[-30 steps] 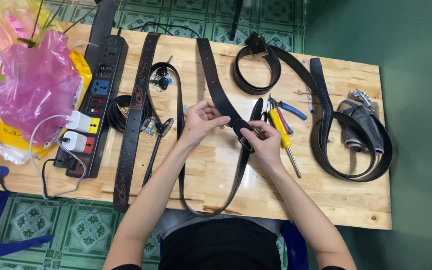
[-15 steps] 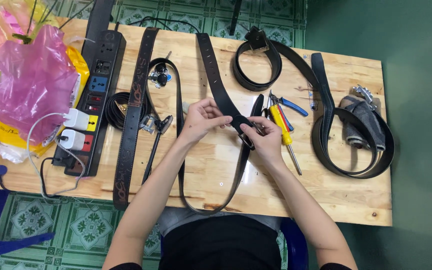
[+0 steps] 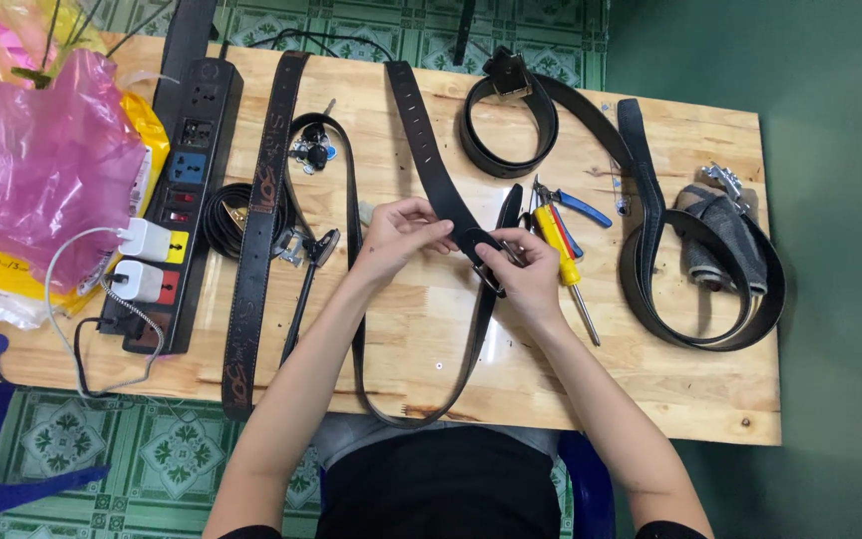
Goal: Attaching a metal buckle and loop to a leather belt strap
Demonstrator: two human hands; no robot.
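Observation:
A long black belt [image 3: 429, 150] with punched holes runs from the table's far edge toward me, then loops back along the near edge. My left hand [image 3: 399, 235] pinches the strap near its middle. My right hand [image 3: 519, 273] grips the metal buckle [image 3: 491, 271] where the strap passes through. Both hands meet at the centre of the wooden table [image 3: 591, 389].
A yellow-handled screwdriver [image 3: 563, 260] and blue-handled pliers [image 3: 573, 206] lie right of my hands. Other belts: a brown tooled one [image 3: 256, 240], a coiled black one [image 3: 511, 120], a large loop [image 3: 700, 260] at right. A power strip [image 3: 177, 190] and pink plastic bag [image 3: 52, 165] sit left.
Both hands stay on the belt at the buckle; fingers shift slightly as they work the strap. The view has drifted a little.

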